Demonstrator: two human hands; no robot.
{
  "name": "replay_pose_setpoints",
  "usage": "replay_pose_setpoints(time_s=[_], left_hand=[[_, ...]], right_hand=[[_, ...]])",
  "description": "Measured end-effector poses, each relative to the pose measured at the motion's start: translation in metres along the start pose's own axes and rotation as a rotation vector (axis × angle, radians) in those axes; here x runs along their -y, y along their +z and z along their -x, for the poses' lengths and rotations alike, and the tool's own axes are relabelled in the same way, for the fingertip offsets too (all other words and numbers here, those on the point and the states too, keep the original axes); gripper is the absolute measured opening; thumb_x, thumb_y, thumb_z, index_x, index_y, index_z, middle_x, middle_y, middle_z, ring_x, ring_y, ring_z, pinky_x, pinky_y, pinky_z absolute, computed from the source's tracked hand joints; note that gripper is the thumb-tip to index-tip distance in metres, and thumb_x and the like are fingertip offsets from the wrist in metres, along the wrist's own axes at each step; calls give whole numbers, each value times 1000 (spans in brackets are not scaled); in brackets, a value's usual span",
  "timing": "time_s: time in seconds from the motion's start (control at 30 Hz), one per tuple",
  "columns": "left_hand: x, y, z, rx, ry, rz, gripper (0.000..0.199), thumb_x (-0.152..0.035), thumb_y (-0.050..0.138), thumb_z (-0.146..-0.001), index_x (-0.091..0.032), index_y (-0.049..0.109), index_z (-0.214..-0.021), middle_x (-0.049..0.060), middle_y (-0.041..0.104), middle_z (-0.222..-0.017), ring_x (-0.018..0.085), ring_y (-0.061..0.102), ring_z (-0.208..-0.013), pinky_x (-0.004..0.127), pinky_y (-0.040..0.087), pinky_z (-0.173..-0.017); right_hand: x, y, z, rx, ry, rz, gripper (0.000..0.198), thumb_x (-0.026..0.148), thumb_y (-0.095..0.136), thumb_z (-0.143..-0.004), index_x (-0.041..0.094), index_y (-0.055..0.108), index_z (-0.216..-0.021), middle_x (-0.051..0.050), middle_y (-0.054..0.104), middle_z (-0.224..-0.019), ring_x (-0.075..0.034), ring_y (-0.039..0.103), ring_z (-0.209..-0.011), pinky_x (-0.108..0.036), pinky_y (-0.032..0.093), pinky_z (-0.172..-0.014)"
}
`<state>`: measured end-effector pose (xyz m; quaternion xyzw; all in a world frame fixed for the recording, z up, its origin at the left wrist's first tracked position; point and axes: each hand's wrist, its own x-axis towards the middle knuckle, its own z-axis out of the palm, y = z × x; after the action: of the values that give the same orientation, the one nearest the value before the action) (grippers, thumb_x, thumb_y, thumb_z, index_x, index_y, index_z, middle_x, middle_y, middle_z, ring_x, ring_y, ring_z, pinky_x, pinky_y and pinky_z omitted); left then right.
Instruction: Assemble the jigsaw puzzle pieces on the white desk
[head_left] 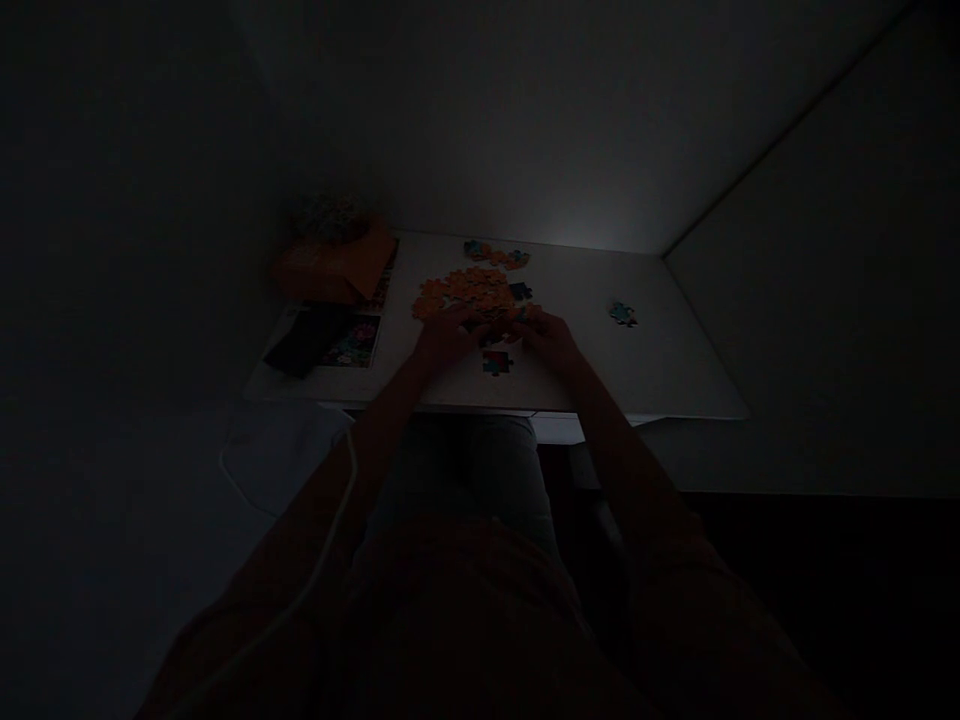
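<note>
Orange puzzle heap (471, 290) is lying under both hands, left hand (444, 338) and right hand (551, 338); fingers' state unclear in the dark. Three stray clusters are sitting apart on the table (675, 370), box (334, 265) at left.

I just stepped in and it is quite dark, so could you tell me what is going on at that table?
A seated person has both hands at a pile of jigsaw pieces on a white table. The left hand and right hand rest at the pile's near edge. An orange box sits to the left.
</note>
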<state>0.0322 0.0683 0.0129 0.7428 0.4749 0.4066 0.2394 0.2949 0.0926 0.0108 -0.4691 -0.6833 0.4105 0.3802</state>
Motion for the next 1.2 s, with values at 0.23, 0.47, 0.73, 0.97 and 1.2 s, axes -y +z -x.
replay_pose_setpoints(time_s=[0.23, 0.47, 0.73, 0.97, 1.2], left_hand=[[19, -4, -2, -258, -132, 138, 18, -38, 77, -107, -21, 82, -102, 11, 83, -107, 27, 78, -101, 42, 63, -97], [29, -8, -3, -316, -160, 158, 28, -49, 76, -103, -22, 83, -101, 11, 84, -105, 26, 78, -98, 42, 64, -97], [30, -9, -4, -314, -183, 109, 31, -51, 78, -103, -21, 83, -99, 11, 83, -102, 28, 77, -97, 43, 62, -95], [29, -9, -6, -289, -145, 126, 24, -39, 80, -106, -17, 82, -97, 9, 80, -96, 23, 71, -90, 41, 56, -89], [26, -4, -4, -160, -95, 194, 18, -34, 85, -106, -16, 84, -106, 8, 81, -105, 21, 72, -94, 38, 57, -91]], right_hand=[[7, -9, 1, -189, -16, -25, 56, 82, 65, -99, 29, 81, -90, -10, 85, -99, -26, 64, -77, -48, 61, -83], [0, -7, -2, -248, 12, -31, 57, 86, 72, -89, 29, 72, -85, -7, 78, -94, -24, 60, -78, -44, 57, -79], [-13, -32, -8, -816, 57, 46, 42, 63, 52, -108, 28, 60, -86, -9, 70, -95, -31, 69, -106, -46, 56, -98], [-11, -32, 9, -584, 174, 407, 38, 52, 66, -111, 24, 74, -87, -13, 79, -103, -35, 72, -112, -55, 47, -111], [0, 23, 4, -151, -157, 217, 26, 53, 78, -105, 28, 83, -111, -7, 80, -109, -26, 67, -89, -44, 55, -91]])
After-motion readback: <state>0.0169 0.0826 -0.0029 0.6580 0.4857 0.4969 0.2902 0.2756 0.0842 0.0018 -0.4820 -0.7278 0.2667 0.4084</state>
